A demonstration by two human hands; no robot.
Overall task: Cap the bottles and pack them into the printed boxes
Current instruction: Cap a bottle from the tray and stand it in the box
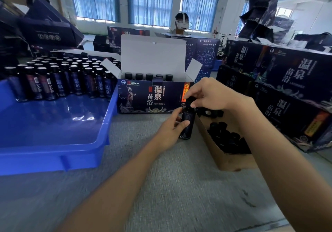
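Note:
My left hand (171,130) grips a small dark bottle (187,122) standing upright on the grey table. My right hand (206,94) pinches a black cap (190,100) right on top of that bottle's neck. Behind them stands an open printed box (149,95) with its lid flap raised; several capped bottles (149,76) line its back row. At the left, many uncapped bottles (59,77) with silver seals stand in a blue tray (59,123).
A brown cardboard box (221,152) of loose black caps (226,136) sits under my right forearm. Stacked printed boxes (280,91) fill the right side, and more pile at the back left. A person in a headset (181,23) sits across the table.

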